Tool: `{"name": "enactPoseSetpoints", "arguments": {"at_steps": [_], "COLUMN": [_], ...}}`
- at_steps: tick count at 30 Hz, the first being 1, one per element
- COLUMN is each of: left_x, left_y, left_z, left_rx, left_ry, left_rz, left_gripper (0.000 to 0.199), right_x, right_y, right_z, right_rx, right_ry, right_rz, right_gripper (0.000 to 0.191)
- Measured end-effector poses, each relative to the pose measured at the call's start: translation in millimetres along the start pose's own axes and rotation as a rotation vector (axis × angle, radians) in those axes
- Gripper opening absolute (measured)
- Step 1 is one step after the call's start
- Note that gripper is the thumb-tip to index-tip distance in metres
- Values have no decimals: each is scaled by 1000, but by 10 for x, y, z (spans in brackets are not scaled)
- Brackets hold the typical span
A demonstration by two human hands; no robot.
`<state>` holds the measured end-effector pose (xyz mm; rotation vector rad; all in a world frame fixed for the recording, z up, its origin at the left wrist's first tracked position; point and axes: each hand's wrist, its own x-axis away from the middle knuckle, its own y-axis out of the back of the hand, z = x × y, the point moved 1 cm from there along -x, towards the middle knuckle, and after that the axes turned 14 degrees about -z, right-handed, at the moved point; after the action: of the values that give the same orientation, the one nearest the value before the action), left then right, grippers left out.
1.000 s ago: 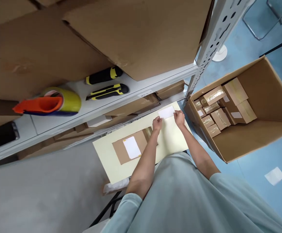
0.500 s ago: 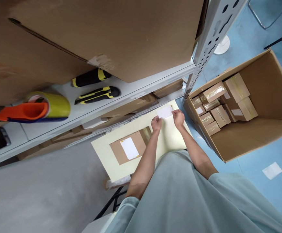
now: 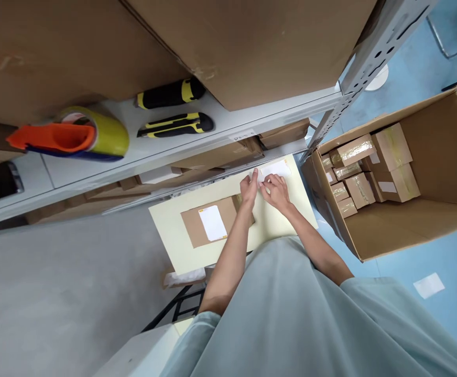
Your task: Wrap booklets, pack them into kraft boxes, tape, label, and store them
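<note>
While at white label (image 3: 279, 168), hands (image 3: 248, 189) (image 3: 276, 193) adjacent

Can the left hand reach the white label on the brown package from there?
Probably yes: the left hand is close by and nothing covers the white label on the brown package, though its fingers seem occupied beside the white slip.
</note>
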<state>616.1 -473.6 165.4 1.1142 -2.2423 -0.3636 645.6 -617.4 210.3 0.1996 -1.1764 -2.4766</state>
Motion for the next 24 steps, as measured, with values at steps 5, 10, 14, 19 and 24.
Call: {"name": "enactPoseSetpoints", "arguments": {"at_steps": [5,10,14,19,24], "left_x": [-145,-192,-189,-156,-67], "left_y": [217,257,227,215,156], "left_z": [-9,62,90,102,114], "left_rx": [30,49,82,125,128], "left_ry": [74,106,102,84,98], "left_rz": [-114,-124,-105,-105,-107], "left_gripper": [49,47,44,41,42], "right_x": [-269,-435,-450,-468,-487], "right_y": [-267,-500,-595,-626,-614], "right_z": [-107,-317,-357,-379,-372], "right_rx": [199,317,364,354,384], "right_ry": [-88,-85,-69,-67,-73], "right_rz": [185,348,360,354,360], "right_gripper": [71,87,85,84,83]}}
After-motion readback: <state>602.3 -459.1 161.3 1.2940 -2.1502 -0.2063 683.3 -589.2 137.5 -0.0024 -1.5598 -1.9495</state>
